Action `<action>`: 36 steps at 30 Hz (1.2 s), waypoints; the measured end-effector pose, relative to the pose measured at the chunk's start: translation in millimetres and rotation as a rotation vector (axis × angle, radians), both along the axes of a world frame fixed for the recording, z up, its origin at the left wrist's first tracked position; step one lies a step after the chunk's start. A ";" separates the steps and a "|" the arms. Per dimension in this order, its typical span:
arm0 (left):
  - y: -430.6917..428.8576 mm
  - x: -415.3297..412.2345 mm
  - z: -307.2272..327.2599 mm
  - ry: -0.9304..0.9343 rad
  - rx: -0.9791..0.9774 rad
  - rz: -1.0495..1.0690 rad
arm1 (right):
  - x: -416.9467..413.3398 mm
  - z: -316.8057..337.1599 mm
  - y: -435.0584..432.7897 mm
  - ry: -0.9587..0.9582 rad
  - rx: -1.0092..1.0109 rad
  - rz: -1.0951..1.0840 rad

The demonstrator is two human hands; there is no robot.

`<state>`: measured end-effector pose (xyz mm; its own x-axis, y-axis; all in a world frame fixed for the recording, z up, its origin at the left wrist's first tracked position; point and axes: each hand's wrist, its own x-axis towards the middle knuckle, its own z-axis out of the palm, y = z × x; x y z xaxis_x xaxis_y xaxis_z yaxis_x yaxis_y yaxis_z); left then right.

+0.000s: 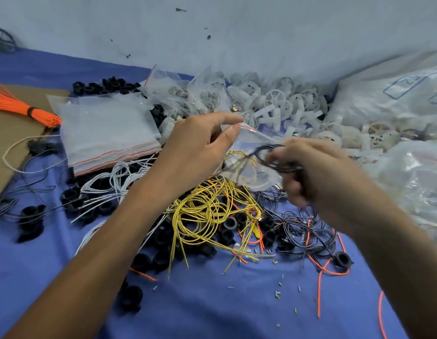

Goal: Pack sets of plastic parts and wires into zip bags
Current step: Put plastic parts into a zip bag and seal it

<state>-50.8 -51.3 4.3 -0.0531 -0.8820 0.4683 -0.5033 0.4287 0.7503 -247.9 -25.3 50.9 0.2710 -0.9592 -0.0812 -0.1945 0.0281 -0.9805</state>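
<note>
Zip bag (pixel 252 141) sits at frame centre, its red-striped mouth pinched between thumb and forefinger of the left hand (pixel 195 145). A yellow wire (pixel 239 155) lies inside. The right hand (pixel 317 167), blurred, grips a black wire coil (pixel 273 158) at the opening, not yet in. Seemingly filled bags (pixel 188 94) heap at upper centre, but an empty bag stack (pixel 107 133), loose wires (pixel 207 204) and white wheels (pixel 278 99) still wait, so much seems left.

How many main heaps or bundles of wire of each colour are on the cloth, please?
Orange bundle: 1
Yellow heap: 1
White heap: 1
Black heap: 1
Total: 4, stray strands uncounted.
</note>
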 end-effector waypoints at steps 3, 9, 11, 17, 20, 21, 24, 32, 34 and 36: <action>1.4 -1.8 0.8 -0.037 -0.021 0.020 | 29.4 -10.2 -15.1 -0.297 0.272 0.021; 1.1 -3.5 1.1 -0.070 -0.048 0.040 | 71.8 -22.8 -50.0 -0.541 0.379 -0.054; 2.0 -4.4 1.6 -0.083 -0.052 0.023 | 82.8 -27.8 -55.1 -0.513 0.384 -0.116; 0.7 -0.6 1.7 -0.036 -0.016 0.015 | 82.2 -27.7 -48.1 -0.449 0.439 -0.145; -1.1 4.0 2.5 -0.003 -0.028 0.029 | 61.6 -17.3 -32.4 -0.495 0.464 -0.111; -1.7 5.5 2.9 0.008 -0.030 0.030 | 52.9 -13.9 -26.6 -0.510 0.466 -0.098; -2.7 10.1 4.5 0.031 -0.035 0.026 | 24.4 -4.3 -18.2 -0.534 0.368 -0.017; -2.4 12.9 2.5 0.032 -0.043 0.033 | -53.2 -10.0 -133.0 0.222 -0.296 -0.479; -2.7 13.4 1.4 0.049 -0.035 0.028 | -66.5 -29.2 -179.1 0.540 -0.281 -0.431; -3.0 14.2 0.0 0.063 -0.025 0.022 | -68.4 -48.8 -216.7 0.799 -0.258 -0.355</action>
<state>-36.5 -54.3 4.3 -0.0035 -0.8708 0.4916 -0.4652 0.4366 0.7700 -316.3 -242.0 2.1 -0.0888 -0.9899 0.1107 -0.8403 0.0148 -0.5420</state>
